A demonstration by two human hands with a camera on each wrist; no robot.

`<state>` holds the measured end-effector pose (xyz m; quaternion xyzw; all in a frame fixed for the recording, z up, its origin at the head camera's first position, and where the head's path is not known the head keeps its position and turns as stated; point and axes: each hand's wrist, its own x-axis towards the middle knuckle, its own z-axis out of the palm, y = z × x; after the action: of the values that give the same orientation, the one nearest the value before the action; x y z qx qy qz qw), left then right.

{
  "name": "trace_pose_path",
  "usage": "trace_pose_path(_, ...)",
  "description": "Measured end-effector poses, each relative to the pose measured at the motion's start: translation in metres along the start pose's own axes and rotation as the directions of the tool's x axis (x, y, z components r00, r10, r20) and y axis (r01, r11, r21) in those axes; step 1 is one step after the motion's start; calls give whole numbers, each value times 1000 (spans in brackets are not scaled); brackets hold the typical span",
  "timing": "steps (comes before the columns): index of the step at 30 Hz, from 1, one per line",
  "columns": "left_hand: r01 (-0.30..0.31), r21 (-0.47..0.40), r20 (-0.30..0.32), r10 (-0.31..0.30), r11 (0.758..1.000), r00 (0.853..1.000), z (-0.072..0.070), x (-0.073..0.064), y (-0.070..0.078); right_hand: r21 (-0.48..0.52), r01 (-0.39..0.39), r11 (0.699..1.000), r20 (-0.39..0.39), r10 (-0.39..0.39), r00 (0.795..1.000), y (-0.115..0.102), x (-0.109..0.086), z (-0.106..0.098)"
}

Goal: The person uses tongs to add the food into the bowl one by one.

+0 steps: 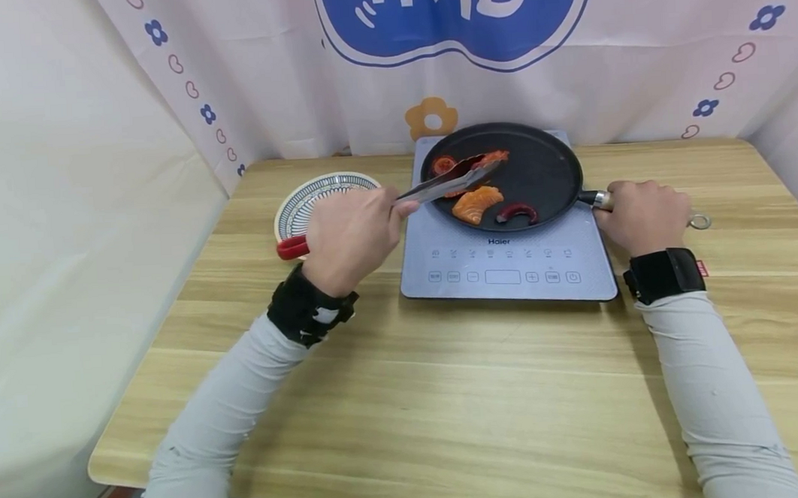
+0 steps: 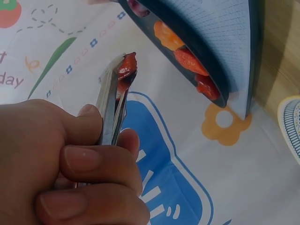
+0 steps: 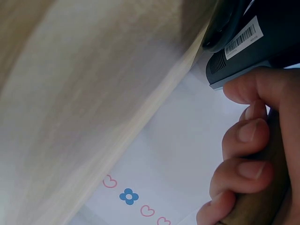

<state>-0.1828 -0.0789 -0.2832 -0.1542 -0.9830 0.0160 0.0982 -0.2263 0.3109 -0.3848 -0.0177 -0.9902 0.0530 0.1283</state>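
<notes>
My left hand point(image 1: 354, 236) grips metal tongs point(image 1: 446, 185) with a red handle end point(image 1: 293, 247). Between the tong tips is a glossy red food piece point(image 2: 127, 66), held over the black frying pan point(image 1: 544, 166). In the pan lie an orange, salmon-like piece point(image 1: 476, 203) near the front, a dark red curved piece point(image 1: 517, 211) to its right, and a round red slice point(image 1: 443, 165) at the left rim. My right hand point(image 1: 644, 215) holds the pan's handle; in the right wrist view its fingers wrap around the brown grip point(image 3: 262, 201).
Under the pan sits a flat grey induction cooker point(image 1: 501, 266), its button panel facing me. A patterned plate point(image 1: 287, 217) stands left of it, partly behind my left hand. The wooden table point(image 1: 488, 395) ends at a printed white curtain point(image 1: 281, 74) at the back.
</notes>
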Motion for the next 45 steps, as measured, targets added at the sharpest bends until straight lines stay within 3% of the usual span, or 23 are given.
trace_pose_path(11, -44, 17, -35, 44, 999, 998, 2, 8, 11, -4, 7, 1000, -29, -7, 1000, 2, 2, 0)
trace_pose_path(20, -60, 6, -33, 61, 998, 998, 9, 13, 21, -10, 6, 1000, -5, -6, 1000, 2, 3, 0)
trace_pose_path(45, -49, 13, 29, 48, 999, 998, 19, 37, 53, -9, 5, 1000, 1, -5, 1000, 1, 2, -1)
